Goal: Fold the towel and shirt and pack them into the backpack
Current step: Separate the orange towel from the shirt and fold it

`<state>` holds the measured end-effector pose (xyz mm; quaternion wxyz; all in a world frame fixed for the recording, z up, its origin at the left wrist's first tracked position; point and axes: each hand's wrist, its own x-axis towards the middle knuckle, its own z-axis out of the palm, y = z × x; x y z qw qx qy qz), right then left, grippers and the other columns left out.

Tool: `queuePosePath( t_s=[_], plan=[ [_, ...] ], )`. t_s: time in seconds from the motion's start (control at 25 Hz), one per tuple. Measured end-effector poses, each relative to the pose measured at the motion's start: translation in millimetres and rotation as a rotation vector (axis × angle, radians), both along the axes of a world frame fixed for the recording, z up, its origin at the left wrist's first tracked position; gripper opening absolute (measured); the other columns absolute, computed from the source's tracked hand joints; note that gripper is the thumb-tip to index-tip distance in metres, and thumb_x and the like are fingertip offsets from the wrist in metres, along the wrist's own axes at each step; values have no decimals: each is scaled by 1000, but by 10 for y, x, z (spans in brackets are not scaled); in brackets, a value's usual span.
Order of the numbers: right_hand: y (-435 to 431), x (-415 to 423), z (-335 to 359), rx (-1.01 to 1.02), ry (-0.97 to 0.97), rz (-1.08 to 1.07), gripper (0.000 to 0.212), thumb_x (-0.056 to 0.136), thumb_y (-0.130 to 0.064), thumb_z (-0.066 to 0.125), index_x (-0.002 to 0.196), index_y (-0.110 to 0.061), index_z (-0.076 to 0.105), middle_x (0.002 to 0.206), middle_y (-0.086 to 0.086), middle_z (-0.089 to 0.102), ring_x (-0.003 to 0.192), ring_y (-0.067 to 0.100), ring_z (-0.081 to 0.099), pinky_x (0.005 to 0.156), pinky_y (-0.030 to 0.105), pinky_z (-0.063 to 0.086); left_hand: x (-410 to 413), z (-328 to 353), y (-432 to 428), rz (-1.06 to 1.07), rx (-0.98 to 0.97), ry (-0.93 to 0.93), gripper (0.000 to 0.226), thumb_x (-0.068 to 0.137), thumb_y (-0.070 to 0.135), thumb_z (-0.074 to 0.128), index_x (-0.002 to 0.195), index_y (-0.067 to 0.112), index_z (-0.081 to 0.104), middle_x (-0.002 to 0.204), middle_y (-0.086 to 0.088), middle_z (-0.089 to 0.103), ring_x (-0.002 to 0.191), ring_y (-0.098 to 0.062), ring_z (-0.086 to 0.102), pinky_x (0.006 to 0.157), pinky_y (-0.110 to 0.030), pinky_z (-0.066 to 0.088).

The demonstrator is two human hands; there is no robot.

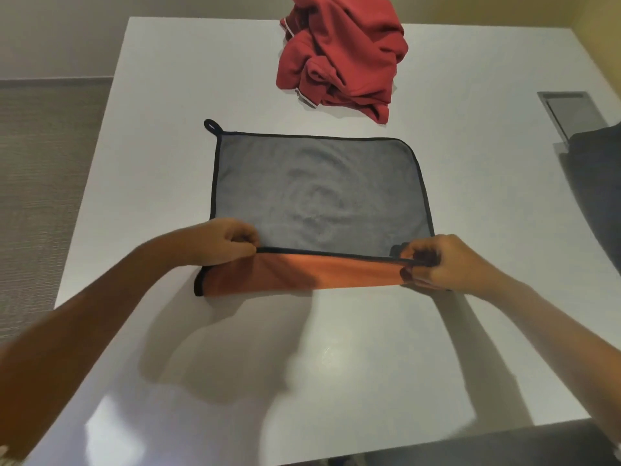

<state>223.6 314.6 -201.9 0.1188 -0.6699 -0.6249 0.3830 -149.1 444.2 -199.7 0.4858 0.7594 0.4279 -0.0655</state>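
A grey towel with black trim and an orange underside lies flat in the middle of the white table. Its near edge is lifted and turned over, showing an orange strip. My left hand pinches the near left corner of that edge. My right hand pinches the near right corner. A crumpled red shirt sits in a heap at the far side of the table. A dark fabric mass, possibly the backpack, pokes in at the right edge, mostly out of frame.
A metal-framed recess is set into the table at the far right. The table's left edge drops to a grey carpeted floor. A dark surface runs along the table's near right edge.
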Motion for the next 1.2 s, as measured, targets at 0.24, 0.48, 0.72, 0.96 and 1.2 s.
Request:
queuePosePath(
  t_s=[0.24, 0.48, 0.72, 0.96, 1.2],
  plan=[
    [482, 486, 161, -181, 261, -277, 10, 85, -3, 69, 94, -3, 74, 89, 15, 73, 81, 23, 68, 76, 35, 54, 74, 129, 421, 239, 19, -73, 15, 95, 33, 59, 91, 21, 68, 74, 6, 65, 69, -8, 59, 70, -23, 44],
    [810, 509, 127, 16, 529, -674, 20, 88, -14, 68, 104, -2, 69, 90, 5, 71, 81, 18, 66, 70, 32, 52, 61, 164, 838, 741, -163, -369, 12, 85, 21, 71, 97, 19, 73, 93, 1, 72, 75, -5, 68, 68, -16, 53],
    [913, 391, -174, -120, 375, -851, 36, 74, -28, 83, 84, 5, 70, 77, 13, 71, 74, 31, 68, 73, 37, 59, 36, -93, 905, 891, -162, -112, 23, 82, 25, 76, 95, 7, 70, 89, -11, 69, 80, -24, 63, 75, -30, 51],
    [1057, 303, -230, 236, 193, -879, 11, 90, -35, 62, 89, -24, 67, 91, 6, 70, 86, 26, 65, 77, 37, 53, 83, -292, 948, 1017, 114, -188, 19, 93, 29, 62, 99, 12, 65, 85, -10, 61, 82, -27, 56, 74, -37, 47],
    [1209, 139, -285, 438, 171, -921, 28, 99, -36, 51, 116, -17, 61, 99, 10, 69, 83, 21, 62, 73, 29, 48, 204, -316, 1099, 1040, 527, -280, 23, 98, 36, 51, 110, 19, 59, 87, -6, 60, 81, -21, 56, 75, -34, 44]
  ],
)
